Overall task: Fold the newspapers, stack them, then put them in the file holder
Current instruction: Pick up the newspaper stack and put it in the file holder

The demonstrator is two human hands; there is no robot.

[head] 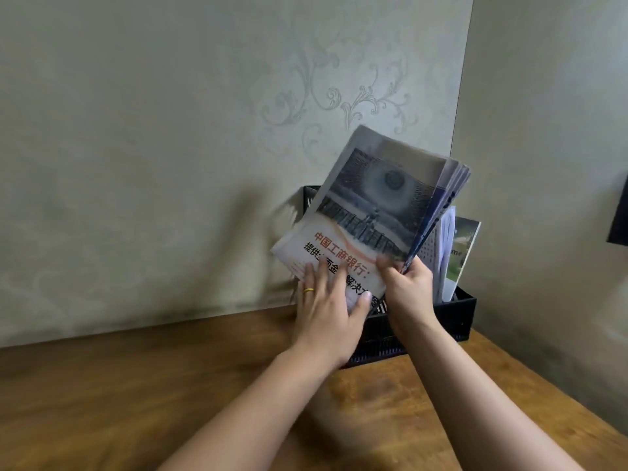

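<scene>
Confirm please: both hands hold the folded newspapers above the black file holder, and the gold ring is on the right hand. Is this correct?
One detail is wrong. In the head view the gold ring is on the left hand, not the right hand. Both hands do hold the folded newspapers above the black file holder.

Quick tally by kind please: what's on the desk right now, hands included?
Hands: 2, left hand flat on the stack, right hand gripping its edge
Folded newspaper stack with grey photo and red headline: 1
Black slotted plastic file holder: 1
Papers already standing in the holder: at least 2, exact number hidden
Brown wooden desk: 1
Total: at least 7
</scene>
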